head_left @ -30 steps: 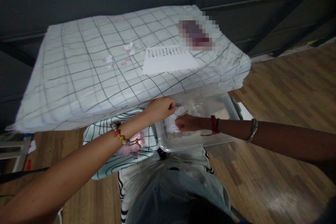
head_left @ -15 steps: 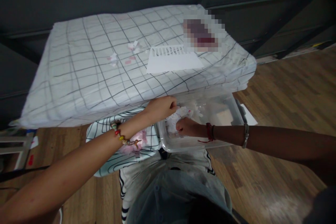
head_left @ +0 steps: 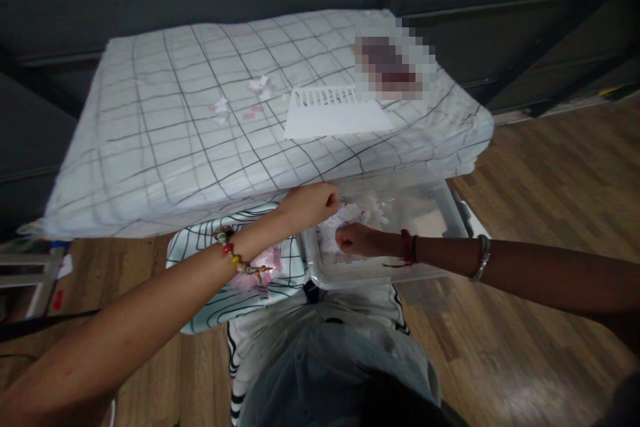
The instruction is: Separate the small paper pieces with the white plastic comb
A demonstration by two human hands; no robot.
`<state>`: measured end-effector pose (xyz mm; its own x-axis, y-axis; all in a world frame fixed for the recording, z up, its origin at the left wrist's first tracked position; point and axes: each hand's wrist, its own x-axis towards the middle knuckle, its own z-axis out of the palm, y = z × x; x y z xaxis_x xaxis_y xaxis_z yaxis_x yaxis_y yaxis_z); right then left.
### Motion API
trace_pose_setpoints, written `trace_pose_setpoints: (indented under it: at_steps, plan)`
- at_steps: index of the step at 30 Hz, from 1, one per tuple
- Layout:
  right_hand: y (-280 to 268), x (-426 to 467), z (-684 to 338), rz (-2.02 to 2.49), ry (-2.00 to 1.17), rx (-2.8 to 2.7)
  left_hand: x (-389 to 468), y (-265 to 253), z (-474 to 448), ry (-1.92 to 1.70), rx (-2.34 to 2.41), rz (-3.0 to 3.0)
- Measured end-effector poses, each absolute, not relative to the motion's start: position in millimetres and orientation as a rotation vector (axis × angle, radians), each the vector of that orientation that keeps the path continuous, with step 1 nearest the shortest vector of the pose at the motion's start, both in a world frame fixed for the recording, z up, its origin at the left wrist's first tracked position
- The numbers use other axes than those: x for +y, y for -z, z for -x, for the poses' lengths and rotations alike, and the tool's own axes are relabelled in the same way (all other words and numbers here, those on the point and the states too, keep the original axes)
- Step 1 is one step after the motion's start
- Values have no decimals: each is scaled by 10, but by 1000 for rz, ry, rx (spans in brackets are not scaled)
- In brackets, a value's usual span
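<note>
My left hand [head_left: 316,203] is closed in a fist over the left part of a clear plastic bin [head_left: 400,273]. My right hand [head_left: 357,240], closed as well, hangs inside the near left part of the bin, a little below and to the right of the left one. What the fingers of either hand hold, if anything, is hidden. Small white paper scraps [head_left: 367,213] are heaped in the bin around both hands. A pale flat piece [head_left: 430,223] rests at the bin's right side.
Behind the bin stands a table with a checked white cloth [head_left: 165,140]. On it lie a white slotted sheet [head_left: 337,121], crumpled paper bits [head_left: 220,110] and a blurred-out object [head_left: 387,67]. Left of the bin, a checked stool seat [head_left: 200,253] carries a pink plastic packet [head_left: 265,267].
The view has shifted slightly. Both hands stay closed at the bin, with the right fingers turned a little.
</note>
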<state>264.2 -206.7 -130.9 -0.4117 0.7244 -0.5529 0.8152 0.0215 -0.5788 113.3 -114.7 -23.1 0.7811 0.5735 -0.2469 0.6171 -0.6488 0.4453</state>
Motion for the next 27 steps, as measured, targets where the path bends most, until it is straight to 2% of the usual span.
trace_pose_setpoints:
  at_steps: [8,12,19,27]
  plan:
    - [1007,-1953,-2853,-1620,1771,2068,-1150,277,-1169,97,852,-2452]
    - [824,-1940,-2902,-1821,1878,2087,-1160,277,-1187,76,812,-2433]
    - [449,-1892,-2881,-2404,1702,2268,-1165,281,-1201,33,854,-2322]
    - [383,-1854,-2770,-2612,1403,2450,-1135,262,-1204,-48,812,-2230]
